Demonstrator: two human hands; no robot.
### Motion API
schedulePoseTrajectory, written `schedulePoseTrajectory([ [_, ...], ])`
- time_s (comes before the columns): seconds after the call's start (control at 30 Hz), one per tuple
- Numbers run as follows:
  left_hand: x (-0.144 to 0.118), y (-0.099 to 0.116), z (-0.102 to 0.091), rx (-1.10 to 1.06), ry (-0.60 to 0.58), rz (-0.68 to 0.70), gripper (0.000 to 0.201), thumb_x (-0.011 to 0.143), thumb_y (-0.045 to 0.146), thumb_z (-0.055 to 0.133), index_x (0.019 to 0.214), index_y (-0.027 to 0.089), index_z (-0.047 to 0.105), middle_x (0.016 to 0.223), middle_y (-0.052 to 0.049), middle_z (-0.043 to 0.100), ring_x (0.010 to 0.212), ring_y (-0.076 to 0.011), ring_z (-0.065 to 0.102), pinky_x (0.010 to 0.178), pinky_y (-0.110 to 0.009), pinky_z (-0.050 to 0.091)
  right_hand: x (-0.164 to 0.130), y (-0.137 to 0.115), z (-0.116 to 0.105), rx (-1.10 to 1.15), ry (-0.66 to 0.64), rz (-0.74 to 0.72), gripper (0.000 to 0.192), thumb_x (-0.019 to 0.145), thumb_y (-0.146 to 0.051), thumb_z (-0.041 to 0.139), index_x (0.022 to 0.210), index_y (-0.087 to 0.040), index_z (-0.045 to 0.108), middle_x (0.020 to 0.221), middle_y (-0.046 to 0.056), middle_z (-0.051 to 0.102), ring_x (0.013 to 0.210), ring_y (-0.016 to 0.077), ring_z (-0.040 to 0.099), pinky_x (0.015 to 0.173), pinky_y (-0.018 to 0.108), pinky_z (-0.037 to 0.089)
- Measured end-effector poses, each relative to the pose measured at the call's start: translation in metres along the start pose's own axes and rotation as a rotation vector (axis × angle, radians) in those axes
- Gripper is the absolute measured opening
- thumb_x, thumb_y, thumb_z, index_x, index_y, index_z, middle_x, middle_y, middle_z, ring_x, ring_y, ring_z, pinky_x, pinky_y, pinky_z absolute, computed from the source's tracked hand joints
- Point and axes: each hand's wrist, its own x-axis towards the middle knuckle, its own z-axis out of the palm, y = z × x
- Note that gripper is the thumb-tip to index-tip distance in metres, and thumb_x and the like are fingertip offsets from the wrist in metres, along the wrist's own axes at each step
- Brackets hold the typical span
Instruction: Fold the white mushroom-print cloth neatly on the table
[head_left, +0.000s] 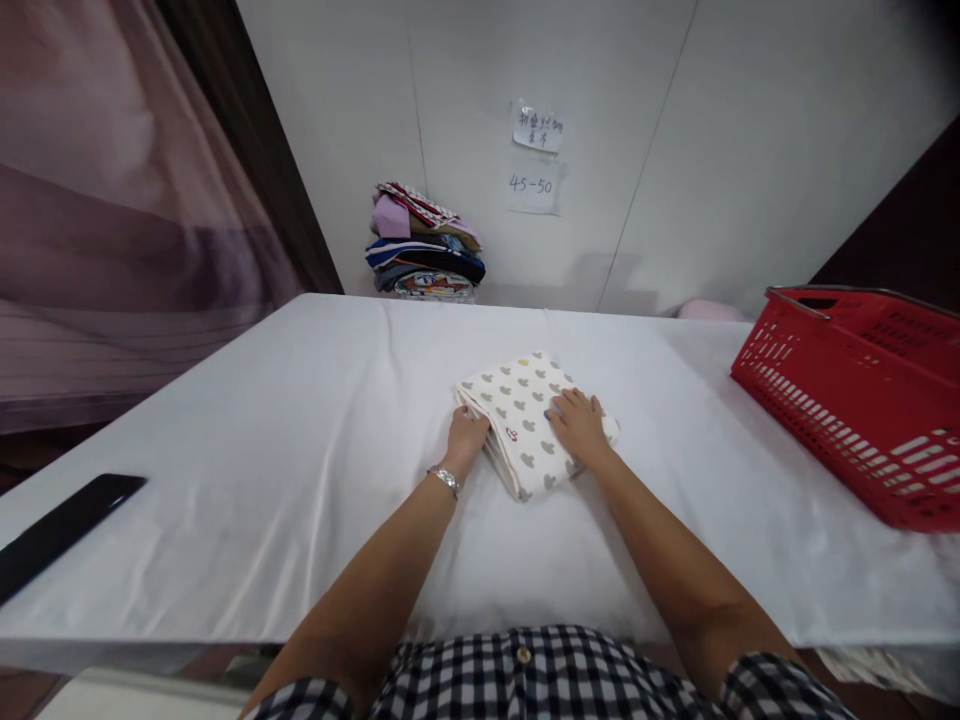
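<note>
A folded white cloth (525, 415) with a grey print and a small red mark lies at an angle on the white-covered table (247, 450). My left hand (466, 436) grips the cloth's left edge, its fingers partly hidden at the layered fold. Flat on top, near the cloth's right side, rests my right hand (581, 428) with the fingers stretched out. A silver bracelet (445, 480) circles my left wrist.
A red plastic basket (840, 400) stands at the table's right side. Folded textiles (427, 245) are stacked beyond the far edge, against the wall. A black phone-like object (71, 525) lies at the left. Handwritten papers (535, 185) hang on the wall.
</note>
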Motion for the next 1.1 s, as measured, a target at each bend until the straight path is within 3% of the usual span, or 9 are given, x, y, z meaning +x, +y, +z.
schedulePoseTrajectory([
  [0.17, -0.002, 0.000, -0.004, 0.047, 0.034, 0.036, 0.057, 0.062, 0.027, 0.071, 0.114, 0.016, 0.052, 0.116, -0.015, 0.063, 0.102, -0.0248, 0.061, 0.078, -0.028, 0.046, 0.009, -0.049, 0.000, 0.192, -0.115, -0.155, 0.039, 0.092, -0.038, 0.045, 0.127, -0.024, 0.053, 0.141, 0.010, 0.046, 0.135, 0.0272, 0.032, 0.109, 0.055, 0.019],
  [0.3, -0.007, -0.001, -0.017, 0.046, 0.021, 0.061, 0.052, 0.063, 0.022, 0.069, 0.112, 0.016, 0.054, 0.110, -0.013, 0.066, 0.098, -0.0233, 0.062, 0.076, -0.027, 0.047, 0.012, -0.073, 0.013, 0.186, -0.271, -0.289, 0.041, 0.094, -0.038, 0.041, 0.132, -0.024, 0.049, 0.145, 0.010, 0.040, 0.136, 0.0278, 0.031, 0.108, 0.055, 0.021],
  [0.5, -0.004, -0.005, -0.026, 0.038, -0.011, 0.039, 0.052, 0.063, 0.022, 0.070, 0.112, 0.016, 0.055, 0.098, -0.011, 0.069, 0.086, -0.0213, 0.065, 0.069, -0.026, 0.048, 0.007, -0.073, 0.023, 0.131, -0.268, -0.334, 0.040, 0.096, -0.038, 0.037, 0.131, -0.024, 0.050, 0.145, 0.009, 0.040, 0.135, 0.0262, 0.031, 0.108, 0.054, 0.020],
  [0.83, -0.007, -0.001, -0.024, 0.208, -0.017, 0.137, 0.050, 0.072, 0.021, 0.062, 0.120, 0.014, 0.050, 0.114, -0.012, 0.065, 0.097, -0.0199, 0.064, 0.081, -0.027, 0.048, 0.006, -0.074, 0.016, 0.129, -0.284, -0.337, 0.039, 0.097, -0.036, 0.036, 0.129, -0.022, 0.052, 0.145, 0.009, 0.041, 0.135, 0.0237, 0.031, 0.110, 0.049, 0.019],
  [1.1, -0.017, -0.001, -0.027, 0.221, -0.037, 0.116, 0.064, 0.076, 0.027, 0.063, 0.133, 0.013, 0.037, 0.103, -0.012, 0.068, 0.081, -0.0166, 0.065, 0.067, -0.025, 0.049, 0.008, -0.070, 0.019, 0.229, -0.241, -0.284, 0.033, 0.094, -0.033, 0.044, 0.122, -0.024, 0.059, 0.137, 0.008, 0.050, 0.132, 0.0205, 0.038, 0.110, 0.048, 0.021],
])
